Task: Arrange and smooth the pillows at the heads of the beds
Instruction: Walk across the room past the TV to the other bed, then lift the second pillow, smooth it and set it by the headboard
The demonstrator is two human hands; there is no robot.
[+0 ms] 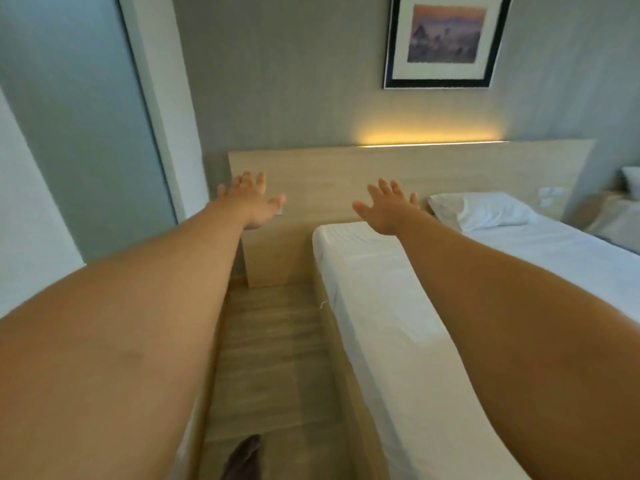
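A white pillow (483, 210) lies flat at the head of the bed (374, 292), against the wooden headboard (346, 174). Both my arms are stretched out forward. My left hand (252, 199) is open with fingers spread, in the air over the gap left of the bed, in front of the headboard. My right hand (388, 207) is open with fingers spread, above the near top corner of the mattress, left of the pillow and apart from it. Another white pillow (631, 178) shows at the far right edge, partly cut off.
A wooden floor strip (270, 358) runs between the bed and a second bed edge at lower left. A framed picture (446, 39) hangs above the lit headboard. A bedside unit (613, 216) stands at the far right. A foot (242, 459) shows at the bottom.
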